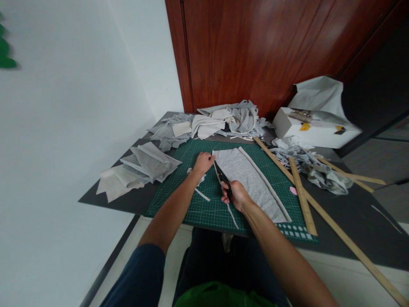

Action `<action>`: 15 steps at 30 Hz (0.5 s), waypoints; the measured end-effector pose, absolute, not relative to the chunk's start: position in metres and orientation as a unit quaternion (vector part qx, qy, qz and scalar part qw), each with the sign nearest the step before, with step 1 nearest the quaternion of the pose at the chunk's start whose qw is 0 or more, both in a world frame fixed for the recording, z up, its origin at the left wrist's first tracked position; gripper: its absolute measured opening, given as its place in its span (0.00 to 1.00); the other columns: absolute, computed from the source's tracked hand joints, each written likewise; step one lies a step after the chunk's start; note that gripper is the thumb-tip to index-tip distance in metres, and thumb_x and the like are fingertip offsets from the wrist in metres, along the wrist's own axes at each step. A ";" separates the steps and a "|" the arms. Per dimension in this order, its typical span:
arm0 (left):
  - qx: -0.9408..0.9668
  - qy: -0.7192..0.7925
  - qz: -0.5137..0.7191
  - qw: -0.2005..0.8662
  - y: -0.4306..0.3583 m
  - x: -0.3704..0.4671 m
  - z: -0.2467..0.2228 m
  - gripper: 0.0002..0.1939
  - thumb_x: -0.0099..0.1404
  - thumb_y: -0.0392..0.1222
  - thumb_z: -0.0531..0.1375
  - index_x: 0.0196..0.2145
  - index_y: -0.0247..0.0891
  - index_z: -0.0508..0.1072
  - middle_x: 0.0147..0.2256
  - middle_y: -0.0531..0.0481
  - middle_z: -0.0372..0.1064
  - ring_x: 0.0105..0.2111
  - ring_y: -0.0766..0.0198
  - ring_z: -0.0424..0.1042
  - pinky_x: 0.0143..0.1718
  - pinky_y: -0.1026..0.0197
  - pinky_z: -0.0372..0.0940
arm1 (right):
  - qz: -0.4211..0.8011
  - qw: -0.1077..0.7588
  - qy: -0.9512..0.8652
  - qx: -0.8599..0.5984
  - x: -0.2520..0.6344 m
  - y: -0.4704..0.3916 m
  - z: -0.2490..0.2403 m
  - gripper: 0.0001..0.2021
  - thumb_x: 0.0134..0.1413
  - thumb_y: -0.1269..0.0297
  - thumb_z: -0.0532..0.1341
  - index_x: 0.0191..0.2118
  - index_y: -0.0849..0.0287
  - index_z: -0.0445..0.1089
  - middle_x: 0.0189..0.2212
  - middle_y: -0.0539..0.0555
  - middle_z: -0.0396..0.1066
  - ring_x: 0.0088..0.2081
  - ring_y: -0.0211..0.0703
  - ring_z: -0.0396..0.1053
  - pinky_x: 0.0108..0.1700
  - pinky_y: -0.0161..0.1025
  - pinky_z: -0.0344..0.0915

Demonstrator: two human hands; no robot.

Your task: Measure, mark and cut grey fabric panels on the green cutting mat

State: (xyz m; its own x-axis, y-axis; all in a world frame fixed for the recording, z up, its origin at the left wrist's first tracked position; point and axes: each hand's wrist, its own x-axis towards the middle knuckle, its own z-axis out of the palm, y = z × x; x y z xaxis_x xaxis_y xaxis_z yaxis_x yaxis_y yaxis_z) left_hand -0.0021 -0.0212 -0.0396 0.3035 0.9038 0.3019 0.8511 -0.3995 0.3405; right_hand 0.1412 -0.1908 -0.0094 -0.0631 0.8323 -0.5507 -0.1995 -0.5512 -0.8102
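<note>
A light grey piece of fabric (251,175) lies flat on the green cutting mat (179,183). My right hand (234,194) is closed around the handles of black scissors (223,172), whose blades run along the fabric's left edge. At the far left corner of the fabric, the fingers of my left hand (204,163) pinch its edge, close to the scissor tips. A thin cut strip (232,216) trails below my right hand. Another narrow strip (202,195) and small scraps lie on the mat beneath my left forearm.
Folded fabric pieces (150,164) lie at the left, and a heap of cloth (223,121) lines the back. Wooden rulers (335,230) cross the table's right side beside a scrap pile (300,153). A white box (316,128) stands behind, near the wooden door (255,51).
</note>
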 end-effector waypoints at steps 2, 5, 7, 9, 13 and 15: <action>0.800 0.562 0.204 0.048 -0.016 0.002 -0.035 0.18 0.74 0.46 0.57 0.34 0.37 0.84 0.39 0.39 0.81 0.45 0.54 0.78 0.59 0.55 0.66 | 0.673 0.385 -0.277 -0.567 0.142 -0.190 -0.011 0.09 0.60 0.64 0.58 0.28 0.57 0.63 0.16 0.47 0.60 0.17 0.38 0.62 0.18 0.33 0.61; 0.779 0.592 0.201 0.046 -0.009 0.006 -0.034 0.13 0.72 0.44 0.60 0.37 0.36 0.83 0.41 0.39 0.79 0.47 0.52 0.76 0.60 0.52 0.65 | 0.677 0.386 -0.273 -0.565 0.142 -0.189 -0.012 0.09 0.61 0.65 0.57 0.28 0.57 0.63 0.16 0.47 0.60 0.17 0.38 0.63 0.18 0.33 0.61; 0.772 0.593 0.223 0.051 -0.006 0.004 -0.037 0.10 0.70 0.38 0.60 0.41 0.36 0.82 0.43 0.40 0.78 0.49 0.53 0.74 0.60 0.51 0.64 | 0.681 0.380 -0.269 -0.565 0.142 -0.189 -0.011 0.09 0.61 0.65 0.56 0.28 0.57 0.63 0.16 0.47 0.60 0.17 0.38 0.64 0.18 0.32 0.60; 0.782 0.569 0.248 0.059 -0.004 0.000 -0.043 0.13 0.69 0.33 0.58 0.46 0.37 0.82 0.45 0.41 0.78 0.51 0.54 0.74 0.61 0.51 0.63 | 0.683 0.375 -0.268 -0.567 0.142 -0.189 -0.010 0.09 0.61 0.65 0.56 0.28 0.57 0.63 0.16 0.47 0.60 0.17 0.38 0.64 0.18 0.32 0.59; 0.805 0.523 0.269 0.078 0.000 -0.009 -0.052 0.15 0.68 0.32 0.58 0.44 0.40 0.84 0.46 0.44 0.79 0.51 0.55 0.74 0.61 0.49 0.63 | 0.685 0.371 -0.267 -0.567 0.143 -0.190 -0.007 0.09 0.61 0.65 0.55 0.29 0.57 0.63 0.16 0.46 0.60 0.17 0.38 0.64 0.18 0.32 0.58; 0.799 0.526 0.280 0.079 0.002 -0.010 -0.055 0.14 0.67 0.32 0.59 0.41 0.40 0.85 0.45 0.44 0.80 0.50 0.54 0.75 0.61 0.49 0.63 | 0.687 0.365 -0.265 -0.569 0.144 -0.190 -0.005 0.10 0.62 0.65 0.55 0.28 0.57 0.63 0.16 0.47 0.60 0.17 0.38 0.64 0.18 0.32 0.59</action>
